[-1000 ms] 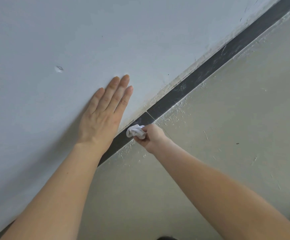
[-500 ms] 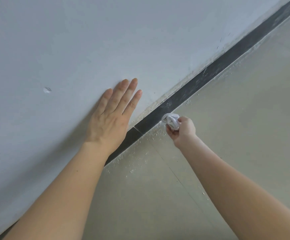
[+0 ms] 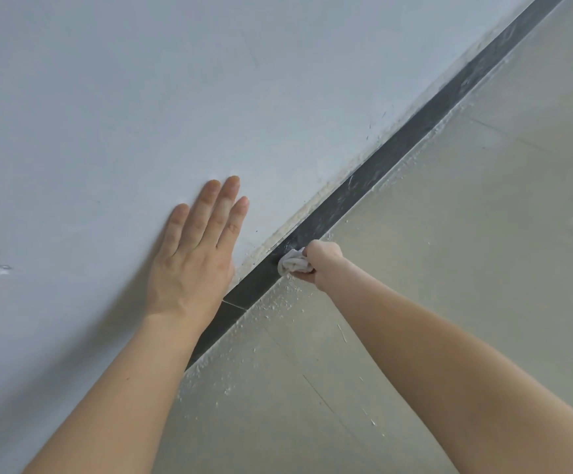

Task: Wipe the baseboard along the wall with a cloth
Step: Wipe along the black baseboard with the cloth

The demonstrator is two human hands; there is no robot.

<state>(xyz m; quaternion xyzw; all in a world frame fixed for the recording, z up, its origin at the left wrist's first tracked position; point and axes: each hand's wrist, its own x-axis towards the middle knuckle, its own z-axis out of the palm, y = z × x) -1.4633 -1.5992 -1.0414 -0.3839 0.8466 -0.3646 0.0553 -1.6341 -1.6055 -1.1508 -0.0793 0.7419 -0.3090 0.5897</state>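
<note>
The baseboard [image 3: 398, 150] is seen as a dark, narrow strip running on a diagonal from the upper right to the lower left, set between the pale wall [image 3: 141, 97] and the beige floor [image 3: 466, 251]. Its surface is streaked with pale smears and dust towards the upper right, and a thin seam [image 3: 234, 305] is cut across it lower down. A small, crumpled white cloth [image 3: 293, 263] is pressed against the face of the baseboard about midway along the visible strip, a little up from that seam. The cloth is gripped by the right hand [image 3: 322, 261] – the fingers are curled round it into a fist, and only a bunched end is left showing on the wall side.

The left hand [image 3: 193, 265] is laid flat on the wall just above the baseboard and just beside the cloth, its heel near the strip's upper edge. Its fingers are held straight and close together, and nothing is held in it (the thumb is not seen from this angle). Both forearms are bare.

White flecks [image 3: 278, 302] are scattered on the floor along the foot of the baseboard, thickest below the cloth and the seam. The wall's lower edge is marked by a rough, yellowed line – and a small dent [image 3: 3, 268] is visible far to the left. Thin joint lines [image 3: 329, 401] are drawn across the floor.
</note>
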